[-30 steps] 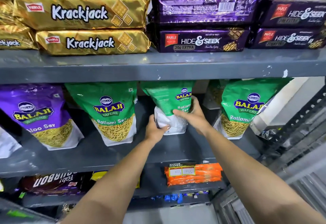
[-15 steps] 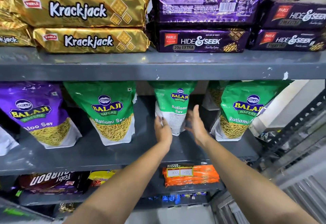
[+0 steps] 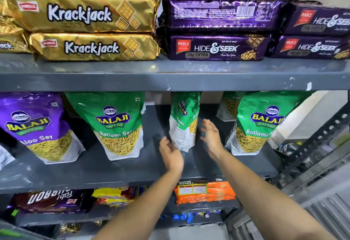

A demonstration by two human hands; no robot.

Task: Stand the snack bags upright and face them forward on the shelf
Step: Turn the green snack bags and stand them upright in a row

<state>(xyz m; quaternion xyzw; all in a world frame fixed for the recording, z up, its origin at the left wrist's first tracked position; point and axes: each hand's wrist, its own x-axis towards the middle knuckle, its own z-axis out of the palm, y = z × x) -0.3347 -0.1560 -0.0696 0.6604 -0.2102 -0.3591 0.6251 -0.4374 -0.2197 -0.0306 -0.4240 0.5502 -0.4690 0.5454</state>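
A green Balaji Ratlami Sev bag (image 3: 183, 120) stands upright on the grey middle shelf (image 3: 113, 171), turned edge-on so its side faces me. My left hand (image 3: 171, 154) is at its lower left corner, fingers spread, touching or nearly touching. My right hand (image 3: 212, 135) hovers open just right of the bag, a small gap between. Another green Ratlami Sev bag (image 3: 117, 124) faces forward on the left, a purple Aloo Sev bag (image 3: 36, 126) beyond it. A third green bag (image 3: 259, 124) faces forward on the right, with one more (image 3: 228, 105) behind it.
The upper shelf (image 3: 170, 73) hangs low over the bag tops, loaded with gold Krackjack packs (image 3: 85, 29) and purple Hide & Seek packs (image 3: 217, 46). An orange pack (image 3: 206, 192) and a Bourbon pack (image 3: 49, 200) lie on the lower shelf. A perforated metal upright (image 3: 325, 135) stands right.
Both hands were gripping the middle green bag a second ago and have let go. The bag has rotated from partly front-facing to edge-on, and the hands now sit apart beside it.
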